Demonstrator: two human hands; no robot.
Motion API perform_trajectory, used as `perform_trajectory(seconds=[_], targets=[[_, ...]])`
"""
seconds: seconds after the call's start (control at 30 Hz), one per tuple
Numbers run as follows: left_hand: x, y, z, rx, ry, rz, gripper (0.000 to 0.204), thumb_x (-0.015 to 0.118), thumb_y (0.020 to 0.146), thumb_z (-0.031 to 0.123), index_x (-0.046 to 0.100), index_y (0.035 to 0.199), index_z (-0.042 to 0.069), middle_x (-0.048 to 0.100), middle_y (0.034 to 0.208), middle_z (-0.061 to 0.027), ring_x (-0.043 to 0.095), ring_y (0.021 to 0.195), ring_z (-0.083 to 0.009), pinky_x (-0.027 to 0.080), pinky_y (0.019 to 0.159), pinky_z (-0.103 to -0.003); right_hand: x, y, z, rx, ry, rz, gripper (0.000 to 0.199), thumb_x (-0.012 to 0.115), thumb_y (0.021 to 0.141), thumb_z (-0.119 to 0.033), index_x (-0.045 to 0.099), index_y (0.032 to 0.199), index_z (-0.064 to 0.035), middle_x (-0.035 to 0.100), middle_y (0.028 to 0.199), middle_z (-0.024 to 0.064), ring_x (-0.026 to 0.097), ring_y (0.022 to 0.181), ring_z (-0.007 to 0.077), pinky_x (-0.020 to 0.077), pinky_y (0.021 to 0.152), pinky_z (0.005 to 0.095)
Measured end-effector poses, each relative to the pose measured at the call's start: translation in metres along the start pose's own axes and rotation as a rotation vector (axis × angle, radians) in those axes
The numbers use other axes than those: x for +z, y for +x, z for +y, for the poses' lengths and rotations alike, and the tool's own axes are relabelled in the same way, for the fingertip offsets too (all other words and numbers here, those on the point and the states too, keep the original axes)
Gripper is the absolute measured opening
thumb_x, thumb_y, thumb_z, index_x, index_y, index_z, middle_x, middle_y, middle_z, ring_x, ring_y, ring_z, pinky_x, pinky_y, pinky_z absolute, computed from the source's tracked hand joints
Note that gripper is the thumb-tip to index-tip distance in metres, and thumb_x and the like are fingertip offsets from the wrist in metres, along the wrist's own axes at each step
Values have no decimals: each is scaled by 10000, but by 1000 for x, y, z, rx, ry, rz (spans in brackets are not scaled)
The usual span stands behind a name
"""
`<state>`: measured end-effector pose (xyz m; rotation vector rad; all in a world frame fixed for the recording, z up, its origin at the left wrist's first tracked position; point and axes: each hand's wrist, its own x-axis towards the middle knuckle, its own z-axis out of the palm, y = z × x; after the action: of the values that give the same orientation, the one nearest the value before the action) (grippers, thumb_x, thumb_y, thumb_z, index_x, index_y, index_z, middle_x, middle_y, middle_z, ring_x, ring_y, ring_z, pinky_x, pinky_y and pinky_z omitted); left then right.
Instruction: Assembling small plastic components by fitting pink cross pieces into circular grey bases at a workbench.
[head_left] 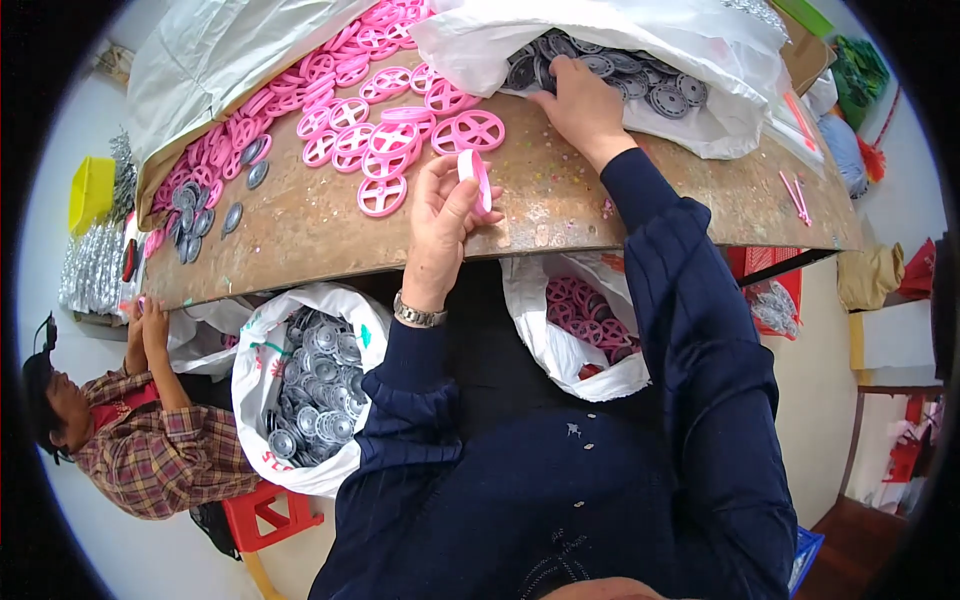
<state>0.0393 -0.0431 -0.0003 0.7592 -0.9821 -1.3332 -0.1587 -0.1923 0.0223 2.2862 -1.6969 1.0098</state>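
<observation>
My left hand [446, 208] is raised over the table's near edge, fingers closed round a pink plastic wheel rim [474, 180] held on edge. At the mouth of a white sack lying on the table, my right hand [588, 105] reaches into a heap of grey plastic wheel discs [668, 98]. Its thumb and forefinger close about a grey disc [545, 74]; the other fingertips are hidden. Loose pink spoked rims [382, 196] lie just beyond my left hand, with more heaped farther back. Several grey discs [188, 212] lie at the table's left.
Below the worn wooden table [300, 245], a white sack of grey discs [322, 375] stands left and a sack of pink rims [585, 318] right. A co-worker in a plaid shirt [165, 445] sits at the left by a red stool [268, 518]. Thin pink sticks [797, 198] lie right.
</observation>
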Motion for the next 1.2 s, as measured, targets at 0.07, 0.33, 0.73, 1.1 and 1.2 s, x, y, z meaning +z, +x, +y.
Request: perform_trajectory(seconds=[0.07,0.33,0.73,1.1,1.2], targets=[[1,1,0,0,-9,-18,451,614,983,216,408,1337,26,588,1234,-127,656,1014,-217,586,768,-312,11,6,7,20,-22,7,342,664,869,-365,620,1040,-73,676,1044,129,651,924,359,513,764,476],[-1,0,7,-48,-68,-33,441,555,1014,305,435,1339,33,598,1241,-145,667,1017,-240,589,771,-329,2,-3,20,65,162,64,177,608,891,-221,651,952,-61,683,875,152,652,845,364,504,725,450],[11,2,-6,-259,-451,-186,534,353,1061,445,474,1330,0,632,1203,-230,682,1025,-337,604,825,-405,-77,-89,-29,-258,420,193,112,658,847,3,650,954,-29,700,918,120,674,800,291,520,691,361],[44,-20,-1,-250,-330,-215,468,362,1073,366,493,1313,-13,632,1185,-161,676,1020,-246,607,846,-397,-98,-131,-31,-587,175,195,210,690,717,-62,673,926,-78,699,1019,40,665,851,225,510,815,377],[50,-26,3,-217,-263,-211,414,406,1065,326,504,1298,-1,632,1163,-134,675,993,-217,608,838,-376,-100,-136,-34,-595,151,189,211,674,719,-76,675,930,-83,695,1030,36,662,872,220,509,820,377]])
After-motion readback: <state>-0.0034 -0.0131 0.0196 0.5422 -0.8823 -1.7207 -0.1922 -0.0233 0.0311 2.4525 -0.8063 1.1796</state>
